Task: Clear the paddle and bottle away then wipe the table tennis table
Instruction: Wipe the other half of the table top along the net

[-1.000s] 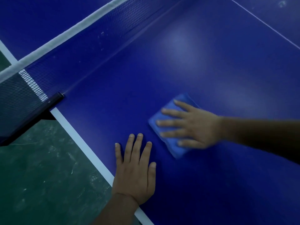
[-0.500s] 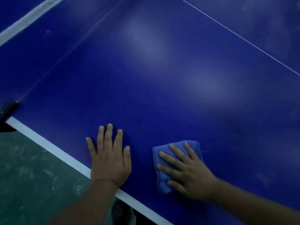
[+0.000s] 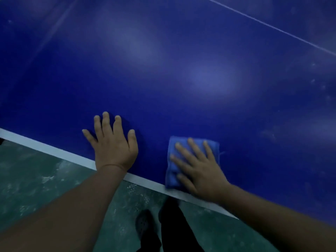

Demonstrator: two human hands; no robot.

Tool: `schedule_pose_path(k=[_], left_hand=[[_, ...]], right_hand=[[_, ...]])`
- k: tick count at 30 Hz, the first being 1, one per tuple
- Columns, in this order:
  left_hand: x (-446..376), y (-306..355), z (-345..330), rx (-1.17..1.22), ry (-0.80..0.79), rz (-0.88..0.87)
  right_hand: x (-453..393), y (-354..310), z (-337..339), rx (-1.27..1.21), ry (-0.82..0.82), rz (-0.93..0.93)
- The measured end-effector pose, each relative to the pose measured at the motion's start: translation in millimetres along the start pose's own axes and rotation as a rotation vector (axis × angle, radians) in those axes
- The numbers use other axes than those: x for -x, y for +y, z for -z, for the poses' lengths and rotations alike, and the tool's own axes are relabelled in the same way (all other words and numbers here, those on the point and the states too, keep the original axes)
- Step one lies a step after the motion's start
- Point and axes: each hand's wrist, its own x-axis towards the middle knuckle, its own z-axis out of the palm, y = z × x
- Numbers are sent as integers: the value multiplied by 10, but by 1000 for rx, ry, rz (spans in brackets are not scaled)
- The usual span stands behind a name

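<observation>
Both hands are lying flat with fingers straight on the blue tabletop [image 3: 181, 79] near its white edge. Left hand [image 3: 113, 144] is pressing bare surface; right hand [image 3: 199, 168] is pressing a folded blue cloth [image 3: 173, 160] just beside it.

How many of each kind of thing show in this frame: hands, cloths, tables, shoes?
Hands: 2, the left hand flat on the table, the right hand pressing the cloth
Cloths: 1, the blue cloth at the table's white edge
Tables: 1, the blue table
Shoes: 1, a dark shoe on the green floor
Total: 5
</observation>
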Motion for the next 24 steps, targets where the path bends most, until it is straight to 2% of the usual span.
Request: schedule_pose_path(k=[2, 3, 4, 6, 8, 9, 10, 12, 15, 17, 18, 20, 22, 24], left_hand=[[12, -23, 23, 35, 4, -16], [15, -43, 30, 54, 8, -25], [27, -61, 37, 66, 12, -39], [131, -42, 33, 62, 20, -116], [331, 97, 2, 59, 19, -265], [450, 192, -30, 54, 2, -358], [554, 280, -73, 40, -28, -452], [684, 396, -166, -18, -94, -611], [677, 415, -240, -104, -122, -692], [663, 421, -266, -123, -134, -712], [664, 419, -274, -128, -144, -713], [653, 429, -294, -123, -150, -713], [641, 425, -297, -124, -149, -716], [646, 422, -290, -127, -151, -708]], right_hand=[[264, 161, 44, 39, -81, 189], [234, 361, 83, 70, -75, 190], [131, 574, 141, 87, -41, 98], [-136, 1014, 274, 15, 30, -322], [-352, 1267, 375, -86, 49, -709], [-400, 1203, 365, -121, 51, -808], [-388, 1033, 295, -108, 60, -825], [-135, 481, 133, -25, 94, -661], [552, -121, -57, 0, 34, -283], [689, 126, -11, 2, -31, -129], [613, 348, 25, 13, -30, -117], [299, 873, 128, 18, 25, -285], [3, 1459, 266, -13, 53, -602], [-135, 1844, 369, -90, 61, -831]])
